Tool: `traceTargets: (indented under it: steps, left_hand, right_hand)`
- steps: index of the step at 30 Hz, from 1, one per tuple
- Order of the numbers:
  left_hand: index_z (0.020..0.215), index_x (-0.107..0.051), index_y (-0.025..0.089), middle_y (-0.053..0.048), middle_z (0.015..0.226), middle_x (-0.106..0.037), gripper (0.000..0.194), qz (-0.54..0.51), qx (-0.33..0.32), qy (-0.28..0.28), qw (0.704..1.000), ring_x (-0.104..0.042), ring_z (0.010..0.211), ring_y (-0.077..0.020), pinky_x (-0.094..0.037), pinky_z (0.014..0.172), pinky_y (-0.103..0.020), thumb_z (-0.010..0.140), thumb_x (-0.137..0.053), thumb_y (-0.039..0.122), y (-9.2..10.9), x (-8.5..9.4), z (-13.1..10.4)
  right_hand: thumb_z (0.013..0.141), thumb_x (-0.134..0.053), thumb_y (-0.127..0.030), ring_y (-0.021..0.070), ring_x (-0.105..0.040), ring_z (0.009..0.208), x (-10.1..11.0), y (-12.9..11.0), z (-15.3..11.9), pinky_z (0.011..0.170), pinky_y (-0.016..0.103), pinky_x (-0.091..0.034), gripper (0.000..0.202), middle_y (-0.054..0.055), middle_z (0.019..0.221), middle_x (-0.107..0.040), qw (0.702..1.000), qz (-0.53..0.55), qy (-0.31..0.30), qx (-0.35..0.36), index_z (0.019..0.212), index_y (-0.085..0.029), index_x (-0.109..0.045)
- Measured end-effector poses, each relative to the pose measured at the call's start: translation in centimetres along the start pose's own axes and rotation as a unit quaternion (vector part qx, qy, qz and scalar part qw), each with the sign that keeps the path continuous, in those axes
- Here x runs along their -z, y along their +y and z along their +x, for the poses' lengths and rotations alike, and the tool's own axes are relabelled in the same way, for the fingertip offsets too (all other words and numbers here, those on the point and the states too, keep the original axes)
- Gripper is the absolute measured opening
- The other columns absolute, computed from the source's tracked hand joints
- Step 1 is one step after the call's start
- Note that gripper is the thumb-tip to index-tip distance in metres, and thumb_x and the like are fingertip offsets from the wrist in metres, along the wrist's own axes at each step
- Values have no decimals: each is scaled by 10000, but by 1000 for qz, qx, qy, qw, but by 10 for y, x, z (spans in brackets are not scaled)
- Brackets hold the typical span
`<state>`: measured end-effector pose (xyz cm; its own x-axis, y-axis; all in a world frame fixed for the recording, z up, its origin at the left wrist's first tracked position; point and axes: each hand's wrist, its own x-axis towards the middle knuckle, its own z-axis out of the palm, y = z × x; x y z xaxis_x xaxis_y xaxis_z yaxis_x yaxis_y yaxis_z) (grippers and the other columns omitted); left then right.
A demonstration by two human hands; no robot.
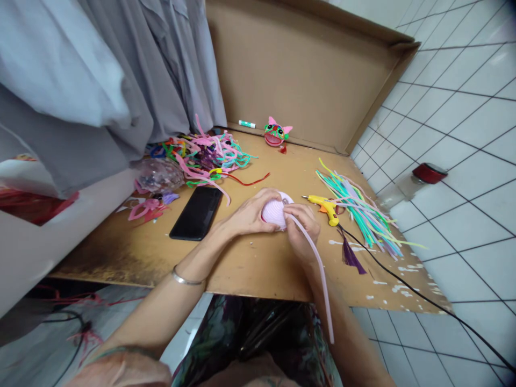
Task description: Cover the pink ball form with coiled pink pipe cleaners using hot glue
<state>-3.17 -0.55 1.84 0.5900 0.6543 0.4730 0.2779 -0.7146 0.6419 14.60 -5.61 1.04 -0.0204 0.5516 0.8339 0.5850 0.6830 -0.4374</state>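
Rim of the lilac coiled piece (273, 213) partly hidden by the left hand (253, 212) and right hand (304, 228), can't tell where the lilac strip (318, 257) meets it. Black cord (403, 278) runs off the right edge, grey cloth (169, 70) cut by top and left edges; print on the white-and-teal tube (246, 124) too small to read
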Motion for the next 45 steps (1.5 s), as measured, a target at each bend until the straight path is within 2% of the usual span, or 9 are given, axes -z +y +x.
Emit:
traceTargets:
  steps: [4, 9, 15, 22, 31, 36, 42, 45]
  left_hand:
    - [1235, -497, 210, -127, 1346, -543, 612, 2, -5, 0, 1000, -527, 1275, -286, -418, 1094, -474, 709, -761, 377, -1, 0, 0]
    - [1240, -498, 211, -131, 1344, -544, 625, 1, -14, 4, 1000, -525, 1274, -291, -417, 1097, -476, 714, -766, 415, -2, 0, 1]
    - [1208, -517, 200, -127, 1327, -558, 545, -6, -7, 3, 1000, -542, 1249, -272, -425, 1084, -452, 778, -718, 468, -1, 0, 0]
    - [1137, -547, 204, -94, 1255, -605, 330, 1, 37, 11, 999, -580, 1177, -236, -440, 1060, -413, 945, -472, 463, 8, 2, -1]
    - [1116, -528, 199, -118, 1299, -575, 380, 18, 15, 4, 1000, -544, 1253, -269, -437, 1062, -441, 852, -607, 461, 4, 2, 0]
    - [1162, -495, 205, -107, 1309, -563, 415, 25, 12, 12, 1000, -560, 1217, -256, -443, 1053, -414, 832, -623, 420, 3, -2, -1]
    - [1173, -469, 221, -95, 1289, -585, 479, 26, 65, 17, 997, -587, 1168, -260, -462, 1032, -437, 788, -662, 429, 4, -2, -1]
    - [1164, -482, 220, -103, 1307, -579, 455, 21, 54, 15, 998, -577, 1197, -263, -449, 1053, -451, 800, -650, 435, 6, 0, -1]
  right_hand:
    - [881, -576, -162, 192, -679, 860, 0, 2, 0, 808, 372, -556, 139, 59, 890, -731, 1000, 7, -14, -13, 871, -219, -702]
    - [863, -588, -158, 187, -675, 875, 0, 0, 0, 815, 356, -559, 129, 68, 906, -704, 998, 36, 0, -43, 849, -209, -706]
    - [849, -612, -178, 187, -653, 895, 0, 0, -1, 804, 351, -556, 109, 63, 931, -649, 997, 42, 7, -61, 839, -214, -714]
    - [853, -616, -184, 183, -648, 876, -5, -2, -2, 795, 343, -554, 112, 60, 916, -645, 996, 54, 12, -72, 833, -213, -723]
    - [851, -613, -180, 174, -655, 844, -4, 0, -4, 755, 320, -560, 110, 53, 894, -654, 998, 29, 7, -53, 853, -216, -717]
    - [857, -606, -181, 169, -654, 813, -4, -1, -3, 733, 308, -559, 117, 47, 859, -652, 998, 34, 20, -58, 847, -218, -716]
    - [862, -595, -180, 176, -667, 818, -2, -4, -2, 734, 313, -567, 125, 51, 869, -653, 999, 21, 10, -35, 880, -221, -711]
    - [868, -595, -170, 173, -674, 817, -2, -5, -2, 730, 308, -572, 117, 54, 879, -655, 1000, -3, 12, -17, 889, -223, -697]
